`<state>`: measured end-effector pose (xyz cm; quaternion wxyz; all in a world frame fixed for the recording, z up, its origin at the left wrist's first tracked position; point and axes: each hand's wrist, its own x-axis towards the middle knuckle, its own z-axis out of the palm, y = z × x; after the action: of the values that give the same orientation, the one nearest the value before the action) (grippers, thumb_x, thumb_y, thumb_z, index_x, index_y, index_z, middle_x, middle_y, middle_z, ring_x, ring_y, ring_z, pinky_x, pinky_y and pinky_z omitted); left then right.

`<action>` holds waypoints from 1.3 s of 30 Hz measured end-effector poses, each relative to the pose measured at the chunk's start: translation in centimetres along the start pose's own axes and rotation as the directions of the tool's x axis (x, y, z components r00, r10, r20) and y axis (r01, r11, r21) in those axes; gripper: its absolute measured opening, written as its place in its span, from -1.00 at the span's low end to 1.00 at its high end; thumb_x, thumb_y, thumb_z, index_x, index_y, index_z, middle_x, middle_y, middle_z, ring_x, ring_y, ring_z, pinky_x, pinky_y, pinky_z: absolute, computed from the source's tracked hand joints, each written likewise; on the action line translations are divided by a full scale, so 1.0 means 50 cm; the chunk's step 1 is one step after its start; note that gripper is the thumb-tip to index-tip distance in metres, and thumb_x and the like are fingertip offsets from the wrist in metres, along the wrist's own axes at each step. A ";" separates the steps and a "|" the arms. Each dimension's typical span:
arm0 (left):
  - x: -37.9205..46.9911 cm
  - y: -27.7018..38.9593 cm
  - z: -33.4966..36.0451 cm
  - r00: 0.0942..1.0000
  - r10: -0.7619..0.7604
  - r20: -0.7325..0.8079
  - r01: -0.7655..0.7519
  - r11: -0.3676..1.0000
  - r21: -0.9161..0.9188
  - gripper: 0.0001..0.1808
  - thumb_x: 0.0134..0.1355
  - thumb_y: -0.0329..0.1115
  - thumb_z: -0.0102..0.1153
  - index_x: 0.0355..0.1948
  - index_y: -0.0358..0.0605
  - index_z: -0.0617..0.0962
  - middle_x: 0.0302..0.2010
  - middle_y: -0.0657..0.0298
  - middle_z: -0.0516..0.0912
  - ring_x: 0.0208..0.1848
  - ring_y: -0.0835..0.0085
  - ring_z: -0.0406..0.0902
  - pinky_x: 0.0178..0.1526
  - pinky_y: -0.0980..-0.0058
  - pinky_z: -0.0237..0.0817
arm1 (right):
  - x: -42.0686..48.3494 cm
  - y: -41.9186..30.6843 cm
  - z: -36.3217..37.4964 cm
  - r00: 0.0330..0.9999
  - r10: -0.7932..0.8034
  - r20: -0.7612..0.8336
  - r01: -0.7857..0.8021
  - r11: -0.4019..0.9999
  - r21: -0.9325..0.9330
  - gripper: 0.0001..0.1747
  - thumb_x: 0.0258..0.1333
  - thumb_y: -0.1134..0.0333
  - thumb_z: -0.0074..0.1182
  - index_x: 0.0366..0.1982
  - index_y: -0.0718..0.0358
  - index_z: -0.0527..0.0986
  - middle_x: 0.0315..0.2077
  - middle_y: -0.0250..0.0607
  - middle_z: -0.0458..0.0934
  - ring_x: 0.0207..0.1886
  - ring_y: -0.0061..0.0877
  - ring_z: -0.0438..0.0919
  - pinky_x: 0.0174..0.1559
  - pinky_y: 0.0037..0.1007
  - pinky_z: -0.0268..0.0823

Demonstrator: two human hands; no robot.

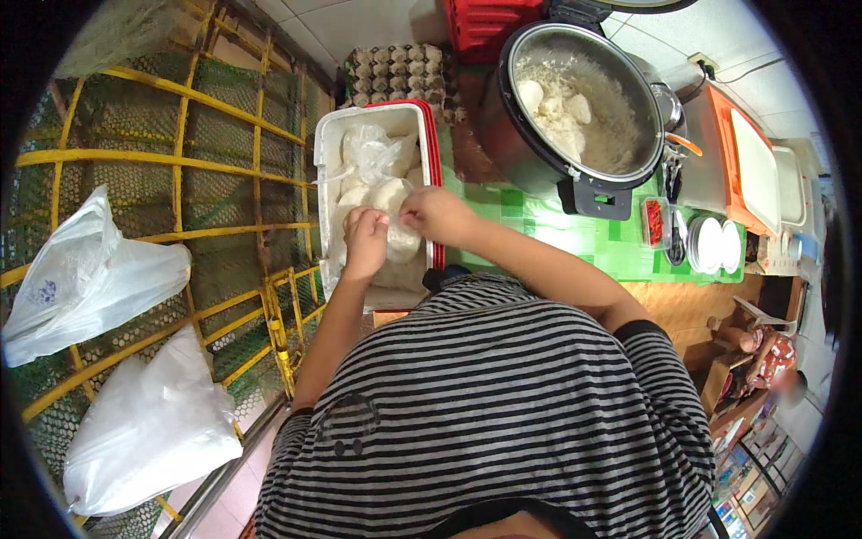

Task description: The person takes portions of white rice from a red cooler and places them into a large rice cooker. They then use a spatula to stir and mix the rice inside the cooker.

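Observation:
A white cooler box (322, 202) with a red outer edge stands before me, holding several clear plastic bags of cooked rice (390, 195). Over the bags, my left hand (367, 236) has its fingers curled and pinched together. My right hand (434, 214) is just to its right, also with bent fingers. Both seem to be at the top of one rice bag, but the thin plastic between the fingers is too faint to make out. To the right, a large open rice cooker (586, 108) holds cooked rice, with white lumps or a scoop in it.
Egg trays (397, 71) and a red crate (495, 27) are behind. The green table (525, 236) bears a container of red packets (653, 222), white lids (707, 242) and an orange-rimmed container (731, 148). A yellow metal grille (182, 162) with hanging plastic bags (155, 424) is at left. Another person (771, 357) sits far right.

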<state>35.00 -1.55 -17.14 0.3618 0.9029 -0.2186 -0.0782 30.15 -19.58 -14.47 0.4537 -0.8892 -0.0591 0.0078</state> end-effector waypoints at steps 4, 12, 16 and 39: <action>0.007 0.000 -0.012 0.998 -0.056 0.035 0.055 0.998 0.032 -0.84 0.04 -0.33 0.06 -0.39 -0.18 0.55 -0.21 0.05 0.49 -0.07 0.09 0.33 0.02 0.24 0.14 | 0.013 -0.044 0.033 1.000 -0.013 -0.005 0.011 0.957 -0.289 -0.74 -0.12 0.20 0.07 -0.51 0.28 0.52 -0.48 -0.10 0.51 -0.34 -0.21 0.50 -0.25 -0.24 0.34; 0.014 -0.003 -0.038 0.995 -0.100 -0.002 0.100 0.995 0.009 -0.84 0.04 -0.36 0.07 -0.35 -0.19 0.56 -0.23 0.03 0.48 -0.07 0.08 0.33 0.02 0.25 0.13 | 0.037 -0.035 0.069 0.992 -0.108 -0.063 0.088 0.960 -0.264 -0.87 -0.20 0.34 0.07 -0.58 0.26 0.44 -0.50 -0.14 0.46 -0.35 -0.24 0.48 -0.27 -0.24 0.32; 0.032 0.070 -0.115 0.989 0.082 -0.119 -0.071 0.993 0.096 -0.82 0.02 -0.41 0.09 -0.29 -0.08 0.58 -0.15 0.08 0.42 -0.01 0.11 0.27 0.07 0.26 0.07 | 0.067 -0.061 0.011 0.982 -0.191 0.007 0.186 0.949 -0.253 -0.89 -0.20 0.38 0.03 -0.51 0.22 0.48 -0.46 -0.18 0.47 -0.28 -0.26 0.48 -0.23 -0.24 0.31; 0.012 -0.037 -0.073 0.980 0.197 0.012 -0.198 0.979 0.057 -0.87 0.06 -0.36 0.04 -0.40 -0.17 0.55 -0.15 0.08 0.34 0.14 0.07 0.11 0.21 0.20 -0.12 | 0.059 -0.088 0.035 0.951 -0.259 0.171 0.309 0.746 -0.589 -0.79 -0.07 0.25 -0.07 -0.42 0.14 0.53 -0.32 -0.38 0.40 -0.13 -0.47 0.32 -0.12 -0.30 0.12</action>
<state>37.27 1.62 -15.78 0.3405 0.8867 -0.3104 -0.0383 32.52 -15.27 -11.86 0.1362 -0.9669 -0.2106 -0.0460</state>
